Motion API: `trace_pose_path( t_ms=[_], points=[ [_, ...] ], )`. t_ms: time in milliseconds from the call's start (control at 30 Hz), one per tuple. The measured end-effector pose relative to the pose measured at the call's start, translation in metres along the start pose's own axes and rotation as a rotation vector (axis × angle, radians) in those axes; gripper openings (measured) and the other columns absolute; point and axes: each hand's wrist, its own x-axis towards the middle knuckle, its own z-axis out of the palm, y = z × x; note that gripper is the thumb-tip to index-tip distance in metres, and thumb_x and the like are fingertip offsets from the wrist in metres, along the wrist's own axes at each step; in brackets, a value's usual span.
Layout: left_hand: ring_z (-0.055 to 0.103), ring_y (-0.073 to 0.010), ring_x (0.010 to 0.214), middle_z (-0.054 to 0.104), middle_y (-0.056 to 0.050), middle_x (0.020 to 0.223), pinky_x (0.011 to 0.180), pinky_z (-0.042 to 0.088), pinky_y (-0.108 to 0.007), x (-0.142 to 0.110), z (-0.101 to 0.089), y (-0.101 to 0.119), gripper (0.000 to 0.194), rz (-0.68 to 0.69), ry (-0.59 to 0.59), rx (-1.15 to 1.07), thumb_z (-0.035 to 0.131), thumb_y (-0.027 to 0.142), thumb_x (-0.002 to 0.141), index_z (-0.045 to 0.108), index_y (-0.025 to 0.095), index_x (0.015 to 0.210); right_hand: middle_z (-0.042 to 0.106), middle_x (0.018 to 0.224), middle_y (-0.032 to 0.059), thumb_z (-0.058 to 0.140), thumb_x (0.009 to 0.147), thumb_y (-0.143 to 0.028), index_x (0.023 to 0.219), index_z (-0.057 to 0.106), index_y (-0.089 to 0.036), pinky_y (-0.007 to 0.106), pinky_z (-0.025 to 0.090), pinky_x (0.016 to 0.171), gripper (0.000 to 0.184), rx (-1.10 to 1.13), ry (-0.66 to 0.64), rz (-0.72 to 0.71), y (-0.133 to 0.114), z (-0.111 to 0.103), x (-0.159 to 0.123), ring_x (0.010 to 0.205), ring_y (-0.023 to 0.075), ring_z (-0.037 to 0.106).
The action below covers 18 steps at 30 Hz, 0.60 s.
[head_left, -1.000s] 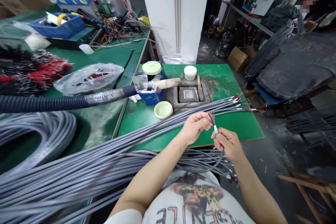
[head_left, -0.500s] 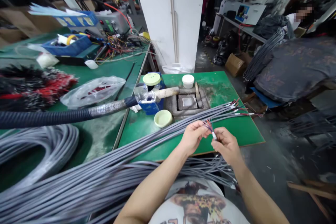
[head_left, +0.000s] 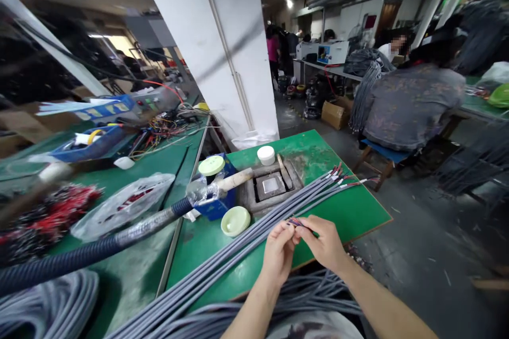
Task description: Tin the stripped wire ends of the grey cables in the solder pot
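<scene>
My left hand [head_left: 279,254] and my right hand [head_left: 322,242] are together, and their fingers pinch the thin coloured wires [head_left: 296,222] at the end of one grey cable [head_left: 238,238], which lies with many same cables across the green workbench [head_left: 350,217] in front of me.

The bare left hand [head_left: 279,253] is standing nearly upright with its fingers curling inward, while the bare right hand [head_left: 321,242] is pinching from the right, its fingertips [head_left: 303,221] meeting the left hand's. The bare left forearm [head_left: 254,318] and bare right forearm [head_left: 382,304] are slanting inward.
</scene>
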Motion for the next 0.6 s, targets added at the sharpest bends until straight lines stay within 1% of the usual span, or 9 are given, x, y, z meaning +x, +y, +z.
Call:
trace_pose_path(
  t_ms=[100,167,300,367,433,500,600],
  points=[
    [0.053,-0.0078,0.06,0.06,0.001,0.065,0.059,0.043,-0.02,0.0,0.004,-0.003,0.01,-0.024,-0.001,-0.03,0.071,0.018,0.074,0.063,0.014,0.069,0.063,0.08,0.0038,0.051,0.088,-0.015,0.102,0.066,-0.022,0.026,0.047,0.068,0.021,-0.005,0.095,-0.12,0.001,-0.001,-0.003,0.075,0.0145,0.058],
    [0.054,-0.0079,0.062,0.061,0.001,0.068,0.06,0.043,-0.019,-0.001,0.006,-0.004,0.009,-0.049,-0.004,-0.076,0.072,0.016,0.071,0.063,0.014,0.07,0.061,0.082,0.0042,0.051,0.088,-0.014,0.101,0.065,-0.022,0.027,0.047,0.069,0.021,0.001,0.098,-0.157,0.002,-0.002,-0.006,0.078,0.0148,0.057],
    [0.055,-0.0096,0.067,0.061,0.0,0.07,0.067,0.045,-0.022,-0.003,0.01,-0.006,0.011,-0.063,-0.029,-0.085,0.072,0.018,0.073,0.063,0.014,0.069,0.056,0.081,0.0027,0.057,0.085,-0.016,0.088,0.061,-0.02,0.027,0.045,0.068,0.006,-0.005,0.015,-0.144,0.005,-0.005,-0.01,0.076,0.0143,0.054],
    [0.054,-0.0098,0.066,0.061,0.0,0.07,0.067,0.044,-0.023,-0.005,0.011,-0.007,0.012,-0.048,-0.032,-0.053,0.07,0.021,0.075,0.062,0.015,0.069,0.055,0.079,0.002,0.057,0.084,-0.017,0.083,0.058,-0.019,0.027,0.045,0.067,0.003,0.0,0.028,-0.115,0.006,-0.006,-0.011,0.075,0.0141,0.053],
    [0.052,-0.0093,0.064,0.06,0.0,0.07,0.066,0.043,-0.022,-0.008,0.012,-0.008,0.012,0.01,-0.012,0.011,0.069,0.022,0.077,0.062,0.015,0.07,0.055,0.079,0.0016,0.056,0.085,-0.016,0.084,0.057,-0.02,0.028,0.044,0.067,0.004,0.015,0.082,-0.079,0.006,-0.007,-0.01,0.074,0.0139,0.053],
    [0.049,-0.0088,0.063,0.058,0.001,0.068,0.065,0.041,-0.022,-0.009,0.011,-0.009,0.013,0.109,0.022,0.117,0.069,0.023,0.077,0.062,0.016,0.07,0.056,0.077,0.0012,0.056,0.086,-0.016,0.087,0.058,-0.02,0.028,0.044,0.067,0.005,0.02,0.122,-0.042,0.005,-0.007,-0.008,0.073,0.0139,0.053],
    [0.049,-0.0095,0.066,0.057,0.001,0.07,0.068,0.041,-0.022,-0.012,0.009,-0.009,0.011,0.257,0.08,0.296,0.07,0.025,0.077,0.064,0.017,0.072,0.055,0.075,0.0011,0.057,0.085,-0.017,0.083,0.06,-0.02,0.028,0.043,0.065,0.004,0.008,0.123,-0.008,0.001,-0.007,-0.005,0.071,0.0143,0.053]
  ],
)
